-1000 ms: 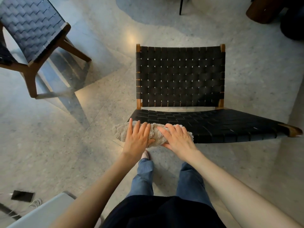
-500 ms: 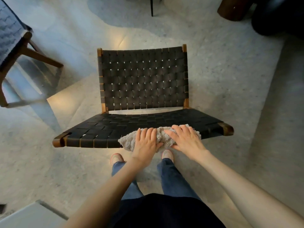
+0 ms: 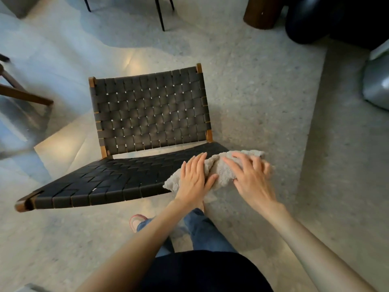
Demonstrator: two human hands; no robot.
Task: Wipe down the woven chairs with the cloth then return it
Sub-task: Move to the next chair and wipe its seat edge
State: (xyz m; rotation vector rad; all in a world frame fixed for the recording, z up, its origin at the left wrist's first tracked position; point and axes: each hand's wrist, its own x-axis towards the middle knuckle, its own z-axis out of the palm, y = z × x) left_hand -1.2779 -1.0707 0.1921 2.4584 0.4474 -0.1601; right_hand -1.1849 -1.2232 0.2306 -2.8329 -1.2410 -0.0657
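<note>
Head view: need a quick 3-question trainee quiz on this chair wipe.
1. True or false: the left hand and the right hand both press on the cloth.
2. Seen from the camera, where on the woven chair's seat does the cloth lie? A) left end B) middle C) right end
3. Does either hand touch the backrest?
Key: 1 true; 2 C; 3 no.

seat (image 3: 109, 182) near-right corner: hidden under cloth (image 3: 219, 171)
second chair (image 3: 25, 96), left: cut off by edge, blurred
dark objects (image 3: 315, 20), far right: cut off, unclear
</note>
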